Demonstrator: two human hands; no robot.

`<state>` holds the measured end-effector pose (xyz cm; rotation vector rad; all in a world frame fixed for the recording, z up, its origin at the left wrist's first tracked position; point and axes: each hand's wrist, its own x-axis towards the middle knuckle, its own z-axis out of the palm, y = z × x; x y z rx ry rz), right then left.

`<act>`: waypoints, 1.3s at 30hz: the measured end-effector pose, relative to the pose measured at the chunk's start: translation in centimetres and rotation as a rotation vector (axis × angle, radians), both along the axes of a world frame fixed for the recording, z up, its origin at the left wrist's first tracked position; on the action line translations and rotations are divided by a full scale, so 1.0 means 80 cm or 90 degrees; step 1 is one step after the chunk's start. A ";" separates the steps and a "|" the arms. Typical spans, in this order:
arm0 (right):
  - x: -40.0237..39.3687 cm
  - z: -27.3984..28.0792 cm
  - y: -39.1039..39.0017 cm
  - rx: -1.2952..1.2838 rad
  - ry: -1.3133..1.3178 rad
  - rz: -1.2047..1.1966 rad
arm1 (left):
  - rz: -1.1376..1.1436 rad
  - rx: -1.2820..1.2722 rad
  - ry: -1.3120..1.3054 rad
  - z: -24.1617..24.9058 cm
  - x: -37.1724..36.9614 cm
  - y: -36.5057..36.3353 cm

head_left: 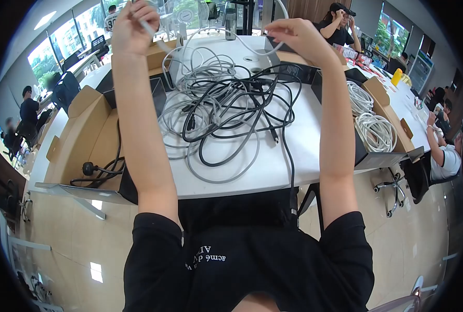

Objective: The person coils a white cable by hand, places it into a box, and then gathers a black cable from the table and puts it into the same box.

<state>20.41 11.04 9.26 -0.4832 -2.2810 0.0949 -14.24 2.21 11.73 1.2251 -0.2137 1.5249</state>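
My left hand (135, 26) is raised at the upper left, its fingers closed on a grey cable (161, 43) that runs down toward the pile. Opposite it, my right hand (299, 37) is up beyond the pile, with its fingers bent around or beside a looping part of pale cable (282, 11); the fingertips are partly hard to make out. Between my forearms, tangled grey cables (197, 73) and black cables (226, 112) lie on the white table (205, 188). One black cable hangs over the near edge.
An open cardboard box (93, 127) holding a black plugged cable (104, 170) stands left. The right-hand box (390, 109) holds coiled white cables (375, 132). A bottle (231, 24) stands at the back. Other people sit or stand left and right, beyond the table.
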 end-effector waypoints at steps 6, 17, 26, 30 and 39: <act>0.037 0.011 0.000 0.038 0.001 -0.199 | 0.184 0.000 0.210 0.009 0.008 -0.044; 0.007 0.023 -0.064 -0.055 0.003 0.097 | 0.530 0.039 0.751 -0.013 0.155 -0.048; -0.026 0.008 -0.045 -0.146 0.066 0.201 | 0.575 0.030 0.761 -0.022 0.156 -0.030; -0.017 0.017 -0.036 -0.411 0.234 0.322 | 0.580 0.030 0.682 -0.024 0.148 -0.018; -0.035 0.003 -0.005 -0.547 0.369 0.539 | 0.515 0.047 0.741 -0.039 0.177 -0.009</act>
